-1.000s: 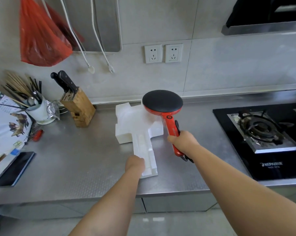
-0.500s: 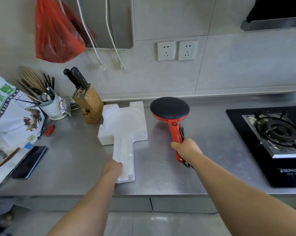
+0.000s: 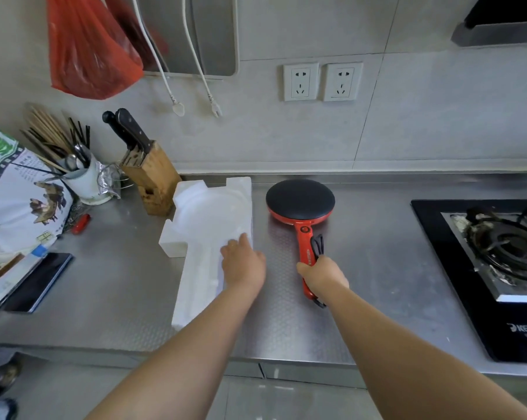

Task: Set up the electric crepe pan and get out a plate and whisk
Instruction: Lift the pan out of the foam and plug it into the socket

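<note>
The electric crepe pan (image 3: 300,198), a black disc on a red body with a long red handle, lies flat on the steel counter (image 3: 377,268). My right hand (image 3: 324,277) grips the near end of that handle, beside a bundled black cord (image 3: 318,247). Left of the pan lies its white foam packing tray (image 3: 207,216), pan-shaped hollow facing up. My left hand (image 3: 244,265) rests on the tray's right side with the fingers laid flat on the foam. No plate or whisk shows.
A wooden knife block (image 3: 153,177) and a cup of chopsticks and utensils (image 3: 86,180) stand at the back left. A printed bag (image 3: 16,201) and a dark phone (image 3: 38,280) lie far left. A gas hob (image 3: 498,253) fills the right. Two wall sockets (image 3: 301,81) sit above the pan.
The foam tray has slid left, away from under the pan. My left hand moved from the tray's near end up to its middle. The pan now lies on the bare counter.
</note>
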The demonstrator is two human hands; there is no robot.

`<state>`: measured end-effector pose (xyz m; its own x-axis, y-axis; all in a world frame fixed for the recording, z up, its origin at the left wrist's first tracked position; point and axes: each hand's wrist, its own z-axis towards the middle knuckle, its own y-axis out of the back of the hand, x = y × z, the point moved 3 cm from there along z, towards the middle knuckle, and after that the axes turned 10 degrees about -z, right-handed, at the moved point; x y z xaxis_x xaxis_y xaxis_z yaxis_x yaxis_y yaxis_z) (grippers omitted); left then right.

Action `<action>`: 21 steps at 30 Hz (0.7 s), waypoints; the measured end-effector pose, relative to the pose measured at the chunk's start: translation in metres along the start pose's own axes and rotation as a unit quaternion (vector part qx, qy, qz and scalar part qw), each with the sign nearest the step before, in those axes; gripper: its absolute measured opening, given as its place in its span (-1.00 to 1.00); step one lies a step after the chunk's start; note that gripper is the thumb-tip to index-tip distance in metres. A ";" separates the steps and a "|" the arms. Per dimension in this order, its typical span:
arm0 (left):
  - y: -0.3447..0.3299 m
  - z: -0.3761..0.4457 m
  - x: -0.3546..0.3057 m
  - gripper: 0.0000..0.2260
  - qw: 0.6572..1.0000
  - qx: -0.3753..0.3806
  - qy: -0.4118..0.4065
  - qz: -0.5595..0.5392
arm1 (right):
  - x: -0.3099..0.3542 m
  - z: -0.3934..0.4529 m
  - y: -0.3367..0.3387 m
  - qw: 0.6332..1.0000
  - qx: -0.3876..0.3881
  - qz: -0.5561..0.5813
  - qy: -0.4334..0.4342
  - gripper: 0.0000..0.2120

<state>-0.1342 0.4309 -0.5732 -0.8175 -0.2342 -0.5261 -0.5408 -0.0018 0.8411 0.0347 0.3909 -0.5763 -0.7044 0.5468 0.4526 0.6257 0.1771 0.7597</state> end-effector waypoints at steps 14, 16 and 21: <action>-0.111 -0.004 -0.038 -0.49 0.880 0.218 0.203 -0.371 | -0.025 0.049 -0.032 0.996 0.074 -0.003 0.045 -0.58; -0.115 -0.004 -0.036 -0.52 0.866 0.206 0.215 -0.402 | -0.029 0.052 -0.024 0.996 0.081 0.011 0.045 -0.62; -0.121 -0.007 -0.036 -0.68 0.858 0.207 0.225 -0.413 | -0.044 0.059 -0.003 0.996 0.085 -0.001 0.000 -0.69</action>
<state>-0.0376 0.4326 -0.6554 -0.0127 -0.6705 -0.7418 -0.9990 -0.0240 0.0388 0.0832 0.4148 -0.6262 -0.7050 0.5467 0.4517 0.6725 0.3130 0.6707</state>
